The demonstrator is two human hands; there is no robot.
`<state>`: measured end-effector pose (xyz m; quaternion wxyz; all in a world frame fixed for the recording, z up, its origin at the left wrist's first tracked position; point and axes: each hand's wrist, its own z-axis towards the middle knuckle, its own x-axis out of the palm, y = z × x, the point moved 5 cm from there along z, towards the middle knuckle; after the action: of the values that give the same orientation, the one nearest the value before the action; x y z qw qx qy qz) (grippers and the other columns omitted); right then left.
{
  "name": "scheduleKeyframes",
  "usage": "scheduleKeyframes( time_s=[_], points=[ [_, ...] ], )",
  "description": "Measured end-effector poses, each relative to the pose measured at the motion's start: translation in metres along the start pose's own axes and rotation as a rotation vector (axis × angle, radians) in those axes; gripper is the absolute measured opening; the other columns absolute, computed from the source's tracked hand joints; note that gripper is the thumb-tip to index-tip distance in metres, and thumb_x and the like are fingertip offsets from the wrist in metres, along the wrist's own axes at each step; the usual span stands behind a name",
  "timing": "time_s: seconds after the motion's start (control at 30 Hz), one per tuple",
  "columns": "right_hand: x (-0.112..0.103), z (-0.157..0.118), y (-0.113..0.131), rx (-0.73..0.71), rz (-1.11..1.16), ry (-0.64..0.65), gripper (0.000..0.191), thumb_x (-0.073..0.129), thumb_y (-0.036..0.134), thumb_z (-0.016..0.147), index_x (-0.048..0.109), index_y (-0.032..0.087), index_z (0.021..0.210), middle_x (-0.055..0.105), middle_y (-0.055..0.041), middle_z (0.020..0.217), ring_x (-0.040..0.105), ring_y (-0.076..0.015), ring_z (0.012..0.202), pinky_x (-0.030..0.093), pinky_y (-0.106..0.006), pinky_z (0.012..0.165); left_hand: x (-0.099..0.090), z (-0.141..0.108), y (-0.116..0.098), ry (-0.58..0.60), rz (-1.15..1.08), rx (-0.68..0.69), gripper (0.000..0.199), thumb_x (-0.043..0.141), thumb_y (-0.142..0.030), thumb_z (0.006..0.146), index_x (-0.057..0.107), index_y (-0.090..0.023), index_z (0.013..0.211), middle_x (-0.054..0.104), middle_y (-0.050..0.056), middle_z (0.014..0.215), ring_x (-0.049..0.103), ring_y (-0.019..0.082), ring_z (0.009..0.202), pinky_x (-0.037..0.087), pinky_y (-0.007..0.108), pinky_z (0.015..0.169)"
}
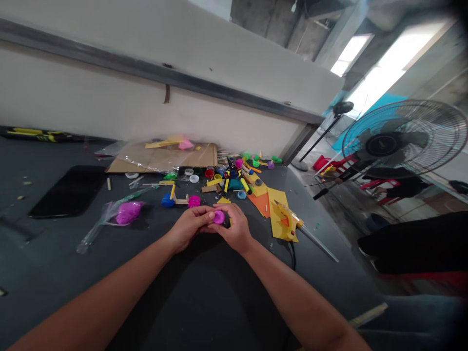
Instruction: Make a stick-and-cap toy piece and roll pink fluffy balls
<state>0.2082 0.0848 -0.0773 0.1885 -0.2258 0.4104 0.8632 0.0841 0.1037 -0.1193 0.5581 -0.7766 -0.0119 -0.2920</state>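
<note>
Left grip point(188, 228), right grip point(234, 226): both closed on round magenta plastic cap point(219, 217), centre frame, steadied two-handed.

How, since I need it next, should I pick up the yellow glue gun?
Grip the yellow glue gun's handle from the near right: the gun lies on its side, nozzle pointing away toward the clutter, so the handle faces you, beside the protruding glue stick.

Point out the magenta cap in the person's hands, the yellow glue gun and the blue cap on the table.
Magenta plastic cap point(219, 217): head view, on its exposed face.
Yellow hot glue gun point(283, 222): head view, on its body.
Blue plastic cap point(167, 200): head view, on its side.
</note>
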Motion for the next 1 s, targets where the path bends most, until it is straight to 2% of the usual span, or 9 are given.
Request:
scheduleKeyframes(
  time_s=[0.1,0.2,0.3,0.43,0.6,0.73,0.9,1.0],
  points=[
    [0.0012,-0.0007,0.0003,0.003,0.0,0.029,0.034,0.069,0.033,0.072,0.056,0.023,0.102,0.063,-0.0059,0.108,0.057,-0.0201,0.101,0.044,-0.036,0.09,-0.0017,0.0008,0.0012,-0.019,0.026,-0.02,0.025,0.075,-0.028,0.066,0.068,-0.014,0.085,0.066,0.003,0.078,0.058,0.009,0.063,0.047,0.018,0.059],
    [0.0018,-0.0016,0.0018,-0.017,-0.001,0.068,0.036,0.065,0.032,0.076,0.054,0.024,0.109,0.061,-0.0054,0.112,0.055,-0.02,0.105,0.042,-0.037,0.094,-0.0026,0.0015,0.001,-0.023,0.017,-0.002,0.024,0.074,-0.029,0.067,0.068,-0.014,0.084,0.065,0.002,0.074,0.057,0.008,0.061,0.048,0.018,0.058],
    [0.0013,-0.0018,-0.0003,-0.006,0.001,0.046,0.032,0.064,0.033,0.078,0.055,0.024,0.107,0.062,-0.0053,0.11,0.055,-0.0197,0.105,0.043,-0.037,0.093,-0.0014,0.0008,0.0003,-0.008,-0.016,-0.002,0.025,0.072,-0.031,0.069,0.068,-0.014,0.087,0.065,0.001,0.074,0.058,0.008,0.062,0.05,0.019,0.061],
    [0.002,-0.0013,-0.0032,0.007,0.002,0.011,0.034,0.069,0.035,0.073,0.057,0.022,0.102,0.063,-0.006,0.108,0.056,-0.0203,0.101,0.044,-0.036,0.091,-0.0001,-0.0005,-0.0007,-0.005,0.0,-0.018,0.027,0.074,-0.028,0.067,0.067,-0.014,0.09,0.067,0.003,0.082,0.06,0.009,0.068,0.05,0.019,0.064],
    [0.003,-0.0003,0.0005,-0.037,-0.001,0.056,0.036,0.066,0.035,0.077,0.056,0.024,0.11,0.062,-0.0058,0.113,0.056,-0.0208,0.105,0.043,-0.038,0.093,-0.0015,0.0012,0.0003,-0.015,0.018,-0.001,0.025,0.073,-0.029,0.069,0.068,-0.014,0.088,0.066,0.003,0.08,0.059,0.009,0.067,0.05,0.018,0.063],
    [0.0015,0.0008,0.0001,-0.032,-0.015,0.024,0.03,0.065,0.036,0.077,0.06,0.025,0.104,0.064,-0.0051,0.109,0.057,-0.0211,0.104,0.044,-0.038,0.092,-0.0019,0.0016,0.0005,-0.016,0.013,0.005,0.026,0.074,-0.029,0.068,0.068,-0.014,0.089,0.066,0.003,0.08,0.059,0.009,0.065,0.05,0.019,0.062],
    [0.002,0.0008,0.0001,-0.06,-0.017,0.043,0.038,0.069,0.038,0.073,0.059,0.024,0.107,0.063,-0.0051,0.112,0.056,-0.0209,0.105,0.043,-0.037,0.094,-0.0028,0.0008,-0.0002,-0.032,0.029,0.002,0.027,0.075,-0.028,0.065,0.069,-0.013,0.087,0.067,0.004,0.079,0.058,0.009,0.065,0.047,0.016,0.058],
    [0.0018,0.0005,-0.0001,-0.064,-0.02,0.037,0.035,0.068,0.037,0.075,0.058,0.025,0.107,0.063,-0.0048,0.111,0.056,-0.0203,0.105,0.043,-0.037,0.094,-0.0026,0.0011,-0.0001,-0.018,0.003,0.014,0.025,0.073,-0.03,0.068,0.069,-0.013,0.086,0.065,0.003,0.075,0.057,0.008,0.062,0.047,0.017,0.058]
  ],
)
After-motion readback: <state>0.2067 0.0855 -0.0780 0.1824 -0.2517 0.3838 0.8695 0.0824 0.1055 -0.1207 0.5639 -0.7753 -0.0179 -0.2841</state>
